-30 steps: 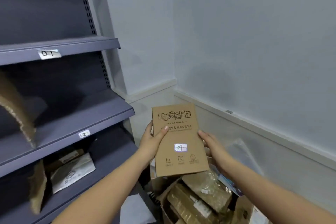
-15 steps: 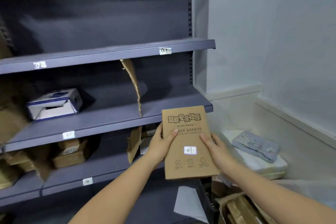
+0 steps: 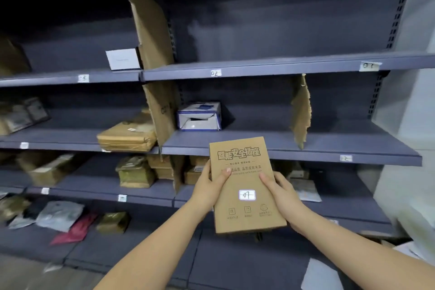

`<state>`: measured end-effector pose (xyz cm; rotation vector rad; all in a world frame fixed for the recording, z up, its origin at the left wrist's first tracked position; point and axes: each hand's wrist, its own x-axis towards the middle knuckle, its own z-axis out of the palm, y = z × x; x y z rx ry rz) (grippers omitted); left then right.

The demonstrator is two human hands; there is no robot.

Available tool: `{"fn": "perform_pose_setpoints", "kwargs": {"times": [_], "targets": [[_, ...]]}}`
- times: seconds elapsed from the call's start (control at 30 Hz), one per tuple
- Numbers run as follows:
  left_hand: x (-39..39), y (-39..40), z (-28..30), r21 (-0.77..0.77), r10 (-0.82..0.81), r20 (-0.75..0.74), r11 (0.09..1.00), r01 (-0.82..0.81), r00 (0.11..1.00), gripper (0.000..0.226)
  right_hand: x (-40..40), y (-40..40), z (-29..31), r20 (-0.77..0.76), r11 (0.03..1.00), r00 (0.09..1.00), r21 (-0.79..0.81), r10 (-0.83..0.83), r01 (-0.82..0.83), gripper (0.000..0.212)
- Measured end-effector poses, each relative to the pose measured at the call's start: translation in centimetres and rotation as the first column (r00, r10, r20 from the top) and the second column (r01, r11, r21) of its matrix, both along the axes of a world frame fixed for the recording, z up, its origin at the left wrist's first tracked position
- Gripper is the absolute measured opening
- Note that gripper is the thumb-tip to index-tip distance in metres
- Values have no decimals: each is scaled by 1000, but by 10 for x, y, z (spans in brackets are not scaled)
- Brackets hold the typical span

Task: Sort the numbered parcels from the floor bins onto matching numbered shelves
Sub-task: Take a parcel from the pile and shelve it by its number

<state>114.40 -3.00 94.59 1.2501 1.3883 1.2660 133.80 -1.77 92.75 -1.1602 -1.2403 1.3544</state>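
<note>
I see a flat brown cardboard parcel (image 3: 244, 183) with printed Chinese lettering and a white sticker (image 3: 247, 195) reading 07, held upright in front of the grey shelves (image 3: 282, 148), below the middle shelf's edge. The left hand (image 3: 208, 189) grips its left edge, thumb curled over the face, and the right hand (image 3: 283, 195) grips its right edge with fingers wrapped behind. Compared with half a second ago, the view has swung left, revealing more shelf bays; the two-handed hold is unchanged.
</note>
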Motion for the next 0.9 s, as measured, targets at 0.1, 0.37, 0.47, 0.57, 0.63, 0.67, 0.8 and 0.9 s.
{"fn": "perform_pose_setpoints", "kwargs": {"times": [0.1, 0.37, 0.47, 0.57, 0.63, 0.67, 0.8, 0.9], "targets": [[-76, -19, 1, 2, 105, -9, 994, -105, 994, 51, -77, -3, 0, 10, 996, 996, 9, 91, -92, 32], [-252, -64, -3, 8, 357, -9, 934, -357, 934, 44, -265, -5, 4, 28, 950, 949, 9, 313, -313, 31], [-314, -76, -9, -23, 442, 11, 897, -442, 897, 46, -334, 0, 0, 31, 918, 918, 9, 395, -396, 29], [-374, -85, -13, -23, 527, -6, 849, -527, 850, 38, -406, 10, -7, 44, 889, 889, 7, 457, -457, 35], [-415, -87, -12, -18, 577, 4, 817, -577, 817, 29, -456, 16, -9, 41, 860, 860, 6, 509, -510, 34], [-435, -87, -11, -20, 597, 2, 802, -597, 802, 30, -481, 21, -10, 31, 845, 844, 8, 535, -535, 33], [-519, -82, -2, -14, 688, -39, 725, -688, 725, 44, -580, 44, -5, 9, 784, 785, 25, 620, -620, 30], [-581, -80, 4, -2, 753, -13, 658, -753, 658, 42, -657, 59, 1, 21, 721, 721, 39, 692, -692, 30]]}}
